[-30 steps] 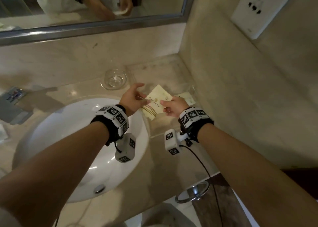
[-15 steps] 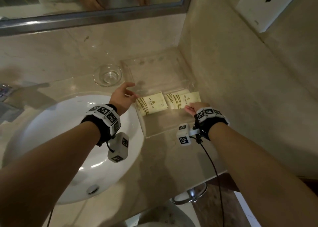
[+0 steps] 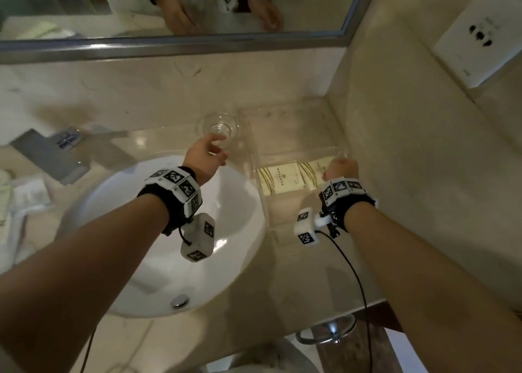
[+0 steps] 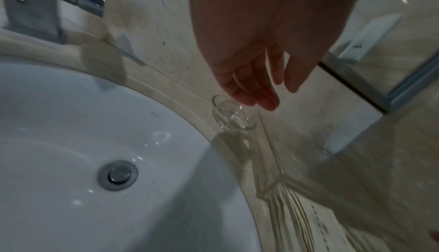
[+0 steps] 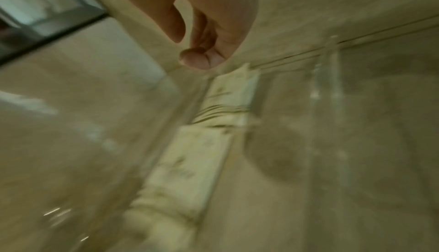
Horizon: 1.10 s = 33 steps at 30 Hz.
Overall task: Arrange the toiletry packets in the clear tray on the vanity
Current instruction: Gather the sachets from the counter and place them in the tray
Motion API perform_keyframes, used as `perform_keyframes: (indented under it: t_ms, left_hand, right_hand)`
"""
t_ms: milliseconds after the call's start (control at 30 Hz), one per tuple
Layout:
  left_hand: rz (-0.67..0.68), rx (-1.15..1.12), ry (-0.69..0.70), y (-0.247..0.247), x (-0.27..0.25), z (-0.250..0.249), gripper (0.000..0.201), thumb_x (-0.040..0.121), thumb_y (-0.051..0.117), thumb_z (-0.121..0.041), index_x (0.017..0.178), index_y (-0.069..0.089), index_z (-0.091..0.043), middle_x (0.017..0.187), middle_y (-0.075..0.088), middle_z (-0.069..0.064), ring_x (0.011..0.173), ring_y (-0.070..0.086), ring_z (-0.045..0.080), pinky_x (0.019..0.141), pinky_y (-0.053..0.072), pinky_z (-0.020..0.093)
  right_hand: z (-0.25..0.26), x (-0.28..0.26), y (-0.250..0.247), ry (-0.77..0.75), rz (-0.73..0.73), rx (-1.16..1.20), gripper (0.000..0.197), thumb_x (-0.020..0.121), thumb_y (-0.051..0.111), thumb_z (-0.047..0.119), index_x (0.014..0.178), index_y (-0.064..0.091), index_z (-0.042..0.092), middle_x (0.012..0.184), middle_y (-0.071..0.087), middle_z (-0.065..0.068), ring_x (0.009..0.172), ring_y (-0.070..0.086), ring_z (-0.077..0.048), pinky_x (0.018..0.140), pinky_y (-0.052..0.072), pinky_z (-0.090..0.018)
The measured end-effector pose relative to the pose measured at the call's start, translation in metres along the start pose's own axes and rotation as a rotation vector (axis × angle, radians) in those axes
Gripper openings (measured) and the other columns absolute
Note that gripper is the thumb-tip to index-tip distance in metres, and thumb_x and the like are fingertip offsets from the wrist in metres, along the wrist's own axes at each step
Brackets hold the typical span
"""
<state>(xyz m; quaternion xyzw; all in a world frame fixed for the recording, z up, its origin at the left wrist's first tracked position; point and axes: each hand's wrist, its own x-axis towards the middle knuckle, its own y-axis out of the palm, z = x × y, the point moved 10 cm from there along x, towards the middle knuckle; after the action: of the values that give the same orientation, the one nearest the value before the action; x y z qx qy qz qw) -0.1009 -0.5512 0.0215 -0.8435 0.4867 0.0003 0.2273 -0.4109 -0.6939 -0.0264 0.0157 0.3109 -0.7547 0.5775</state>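
Observation:
Two cream toiletry packets lie flat side by side in the clear tray [image 3: 293, 135] at the counter's right corner: the left packet [image 3: 281, 177] and the right packet [image 3: 312, 172]. My right hand [image 3: 336, 166] hovers over the right packet's right end. In the blurred right wrist view that hand [image 5: 197, 53] has its fingers curled in and holds nothing, with both packets [image 5: 228, 94] below it. My left hand [image 3: 220, 148] is off the tray's left wall. Its fingers [image 4: 266, 100] are straight and empty, just above a small glass dish [image 4: 234, 113].
The white basin [image 3: 158, 231] with its drain [image 3: 179, 300] fills the left of the counter. A faucet [image 3: 48, 152] and white items [image 3: 28, 194] sit far left. The side wall with a socket plate [image 3: 480, 33] bounds the tray's right. A mirror [image 3: 169, 45] runs along the back.
A second ago both hands held a packet over the tray. It now lies there beside the other. My left hand has drawn back-left toward the glass dish; my right hand let go.

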Motion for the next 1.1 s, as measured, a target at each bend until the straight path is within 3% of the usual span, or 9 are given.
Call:
perform_keyframes:
  t_ms: [133,200,300,400,633,733,833,933,1100]
  left_hand:
    - [-0.1,-0.027,0.024,-0.067,-0.016,-0.003,0.033,0.087,0.055,-0.007,0.12,0.054,-0.01,0.087,0.06,0.007,0.063,0.057,0.01,0.062,0.044,0.02]
    - [-0.156,-0.047,0.02,-0.109,-0.026,0.002,0.03,0.088,0.054,-0.007,0.117,0.055,-0.013,0.086,0.06,0.006,0.064,0.058,0.01,0.064,0.045,0.022]
    - [-0.234,-0.08,0.004,-0.176,-0.047,0.022,0.022,0.087,0.053,-0.003,0.103,0.054,-0.018,0.074,0.058,-0.001,0.055,0.059,0.004,0.06,0.045,0.022]
    - [-0.356,-0.108,-0.014,-0.249,-0.074,0.051,0.019,0.084,0.053,0.001,0.094,0.057,-0.015,0.069,0.059,-0.002,0.041,0.055,-0.007,0.055,0.045,0.019]
    - [-0.677,-0.176,-0.207,-0.41,-0.162,0.162,0.022,0.087,0.048,-0.002,0.106,0.059,-0.006,0.068,0.061,0.004,0.047,0.057,0.003,0.058,0.045,0.023]
    - [-0.777,-0.188,-0.355,-0.45,-0.193,0.218,0.029,0.087,0.05,-0.005,0.115,0.055,-0.005,0.084,0.065,0.014,0.058,0.061,0.012,0.058,0.049,0.024]
    - [-0.82,-0.209,-0.455,-0.464,-0.207,0.257,0.04,0.083,0.058,-0.013,0.122,0.049,-0.009,0.097,0.066,0.017,0.091,0.066,0.033,0.084,0.054,0.041]
    - [-0.811,-0.179,-0.509,-0.473,-0.205,0.292,0.046,0.084,0.057,-0.013,0.129,0.044,-0.011,0.098,0.061,0.013,0.101,0.062,0.033,0.082,0.048,0.032]
    - [-0.726,-0.077,-0.553,-0.472,-0.186,0.324,0.046,0.087,0.055,-0.018,0.132,0.046,-0.018,0.109,0.061,0.012,0.106,0.058,0.03,0.085,0.045,0.031]
  right_hand:
    - [0.062,-0.072,0.056,-0.117,0.152,0.082,0.022,0.09,0.045,0.01,0.089,0.064,-0.002,0.069,0.057,-0.013,0.06,0.053,-0.023,0.05,0.044,-0.028]
    - [0.088,-0.119,0.099,-0.163,0.285,0.135,0.026,0.091,0.047,0.008,0.068,0.057,0.01,0.049,0.051,-0.003,0.037,0.047,-0.013,0.033,0.037,-0.017]
    - [0.122,-0.209,0.162,-0.323,0.5,0.119,0.032,0.091,0.049,0.006,0.061,0.051,0.017,0.047,0.048,-0.001,0.024,0.04,-0.002,0.03,0.033,-0.014]
    - [0.134,-0.304,0.217,-0.392,0.714,0.133,0.027,0.094,0.049,0.01,0.067,0.053,0.015,0.055,0.047,-0.002,0.039,0.042,-0.01,0.035,0.036,-0.016]
    - [0.102,-0.487,0.341,-0.507,1.046,-0.09,0.028,0.091,0.054,0.014,0.063,0.054,0.016,0.055,0.051,-0.003,0.044,0.045,-0.013,0.043,0.041,-0.021]
    - [0.067,-0.517,0.383,-0.545,1.066,-0.302,0.026,0.09,0.053,0.015,0.064,0.052,0.019,0.062,0.056,-0.004,0.051,0.052,-0.019,0.053,0.05,-0.029]
    - [0.043,-0.525,0.412,-0.635,1.018,-0.503,0.015,0.089,0.051,0.021,0.08,0.061,0.015,0.088,0.068,-0.013,0.079,0.065,-0.031,0.078,0.056,-0.039]
    - [0.029,-0.533,0.444,-0.765,0.959,-0.641,0.021,0.09,0.052,0.019,0.104,0.062,0.006,0.106,0.066,-0.013,0.093,0.061,-0.029,0.076,0.047,-0.026]
    - [0.012,-0.531,0.477,-0.922,0.852,-0.825,0.037,0.089,0.057,0.024,0.123,0.05,0.01,0.131,0.049,-0.012,0.121,0.048,-0.029,0.103,0.039,-0.038]
